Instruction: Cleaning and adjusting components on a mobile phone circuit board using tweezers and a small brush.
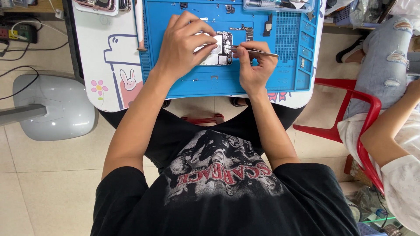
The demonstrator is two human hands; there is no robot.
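Black tee nearest the lens, both forearms reaching up to the tabletop. Right hand: fingers pinched on tweezers, tips at the phone's right edge. Left hand: fingers spread and pressed over the opened phone, holding it flat. Phone sits mid blue mat, with loose small parts beyond it. Clear tray at the mat's far edge. Red chair and another person's arm off to one side.
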